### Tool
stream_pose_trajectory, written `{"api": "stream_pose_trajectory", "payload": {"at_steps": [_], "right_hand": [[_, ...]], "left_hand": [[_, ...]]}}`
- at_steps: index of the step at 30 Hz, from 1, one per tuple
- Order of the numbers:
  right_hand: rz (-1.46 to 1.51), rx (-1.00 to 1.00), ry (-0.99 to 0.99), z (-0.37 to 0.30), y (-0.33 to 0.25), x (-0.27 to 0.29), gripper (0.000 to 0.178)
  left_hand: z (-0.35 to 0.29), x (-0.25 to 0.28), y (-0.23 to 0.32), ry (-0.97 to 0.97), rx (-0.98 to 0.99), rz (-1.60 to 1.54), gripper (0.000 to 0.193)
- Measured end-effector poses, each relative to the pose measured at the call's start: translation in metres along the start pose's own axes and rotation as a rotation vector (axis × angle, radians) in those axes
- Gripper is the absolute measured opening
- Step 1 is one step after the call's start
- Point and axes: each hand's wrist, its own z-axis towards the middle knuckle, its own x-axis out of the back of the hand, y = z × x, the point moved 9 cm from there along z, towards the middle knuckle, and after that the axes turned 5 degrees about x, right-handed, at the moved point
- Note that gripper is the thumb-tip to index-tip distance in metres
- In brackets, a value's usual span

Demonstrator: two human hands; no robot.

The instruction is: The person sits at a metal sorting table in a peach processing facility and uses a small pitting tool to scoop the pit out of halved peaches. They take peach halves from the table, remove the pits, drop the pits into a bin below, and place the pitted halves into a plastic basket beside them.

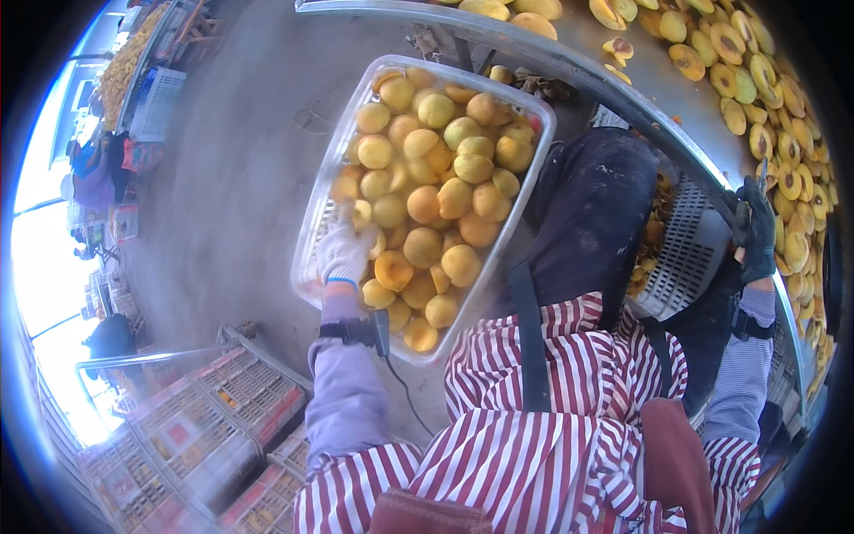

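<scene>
A white plastic crate (307,258), heaped with whole yellow peaches (425,205), stands in front of me on the left. My left hand (342,254), in a white glove, reaches over its left side into the fruit. Its fingers are blurred but curl round a peach (362,214) at the edge of the heap. At the far right, my right hand (758,236) wears a dark glove and is closed beside the metal table's rim. A thin metal piece like the blade of a small knife (763,171) sticks up from its fingers.
The metal table (587,55) curves along my right, covered with halved peaches (765,76). A slotted basket (685,245) with fruit pieces stands by my legs. Stacked crates (205,409) fill the lower left. A cable (409,400) hangs from my left wrist; other people (107,173) are far left.
</scene>
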Motion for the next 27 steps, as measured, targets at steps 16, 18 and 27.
{"api": "stream_pose_trajectory", "payload": {"at_steps": [16, 18, 27], "right_hand": [[-0.542, 0.635, -0.046, -0.018, -0.055, -0.017, 0.029], [-0.416, 0.452, -0.034, -0.007, -0.038, 0.004, 0.029], [-0.489, 0.418, -0.032, -0.007, -0.032, -0.007, 0.031]], "left_hand": [[-0.073, 0.002, 0.039, -0.284, 0.022, -0.261, 0.036], [-0.101, 0.000, 0.068, -0.148, -0.342, 0.216, 0.032], [-0.087, -0.009, 0.004, -0.527, 0.303, -0.419, 0.036]]}}
